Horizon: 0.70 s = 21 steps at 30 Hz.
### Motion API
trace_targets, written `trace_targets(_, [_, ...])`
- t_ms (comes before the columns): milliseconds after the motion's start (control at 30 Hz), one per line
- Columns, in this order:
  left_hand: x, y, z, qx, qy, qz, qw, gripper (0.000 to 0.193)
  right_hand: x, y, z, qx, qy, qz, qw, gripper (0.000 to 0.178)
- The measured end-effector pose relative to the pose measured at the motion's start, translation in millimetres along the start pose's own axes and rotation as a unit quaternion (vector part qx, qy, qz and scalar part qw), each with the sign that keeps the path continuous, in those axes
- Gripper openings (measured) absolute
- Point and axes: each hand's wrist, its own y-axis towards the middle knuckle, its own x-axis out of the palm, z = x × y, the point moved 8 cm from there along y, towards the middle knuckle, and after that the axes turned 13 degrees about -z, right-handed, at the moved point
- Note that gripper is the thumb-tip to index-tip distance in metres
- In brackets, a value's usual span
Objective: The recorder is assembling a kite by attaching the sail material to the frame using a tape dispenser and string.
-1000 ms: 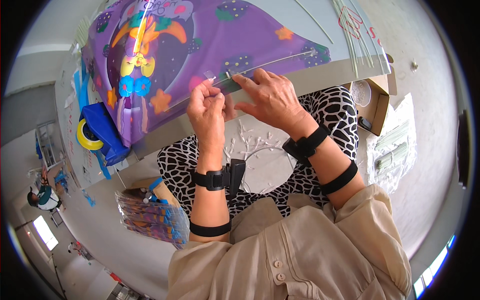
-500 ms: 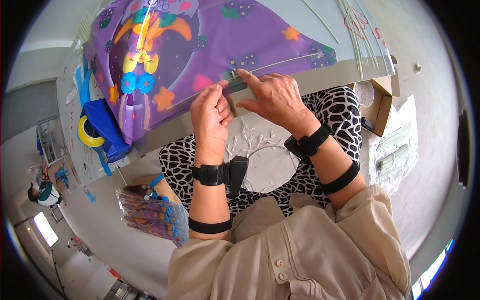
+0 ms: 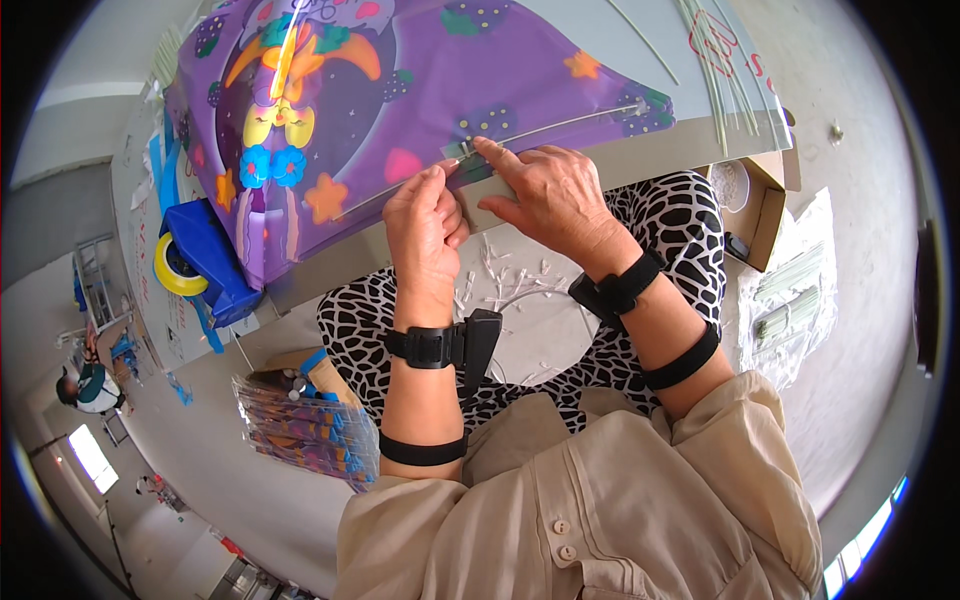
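Note:
A purple printed kite (image 3: 440, 75) with a cartoon figure lies on the table, its edge towards me. A thin white rod (image 3: 570, 122) runs along that edge, with a small clear piece at its middle. At this piece my left hand (image 3: 428, 225) is closed, thumb and forefinger pinching the rod, other fingers curled. Just right of it, my right hand (image 3: 550, 195) rests its outstretched forefinger on the rod by the clear piece. Its thumb stands apart below the table's edge. The fingertips partly hide the join.
A blue tape dispenser (image 3: 215, 260) with yellow tape stands left. Several thin rods (image 3: 715, 75) lie at the right. On my lap, a round white tray (image 3: 545, 350) holds small white pieces. An open carton (image 3: 765, 215) and bagged rods (image 3: 790, 300) are right; bagged printed sheets (image 3: 305, 430) lie lower left.
My left hand has shifted very slightly to the right along the kite's edge. My right hand stays almost in place at the clear piece.

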Motion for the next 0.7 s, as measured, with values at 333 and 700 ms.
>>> trace_targets(333, [1.3, 2.2, 2.9, 0.02, 0.03, 0.01, 0.999, 0.024, -6.2, -4.1, -1.7, -0.022, 0.027, 0.034, 0.999, 0.061])
trace_targets(700, [4.7, -1.0, 3.4, 0.021, 0.032, 0.029, 0.999, 0.024, -7.1, -8.1, -6.4, -0.062, -0.018, 0.012, 0.998, 0.046])
